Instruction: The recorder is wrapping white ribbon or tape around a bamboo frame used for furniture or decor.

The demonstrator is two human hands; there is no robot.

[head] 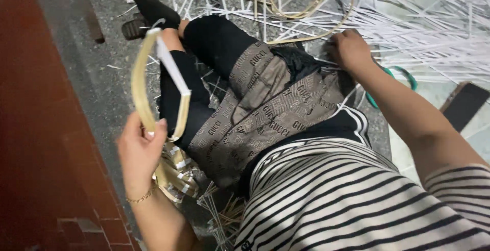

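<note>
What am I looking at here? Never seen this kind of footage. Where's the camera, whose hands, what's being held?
There is no machine here: a person sits on a stone floor, and one camera on their head looks down at their lap and both hands. The left hand grips a looped flat pale-yellow strip with a white strip bound across it; a woven piece in the same colours lies beneath the hand. The right hand reaches into a heap of loose white strips; what it grips, if anything, cannot be seen. Coiled tan strips lie ahead, and a green ring shows behind the right forearm.
</note>
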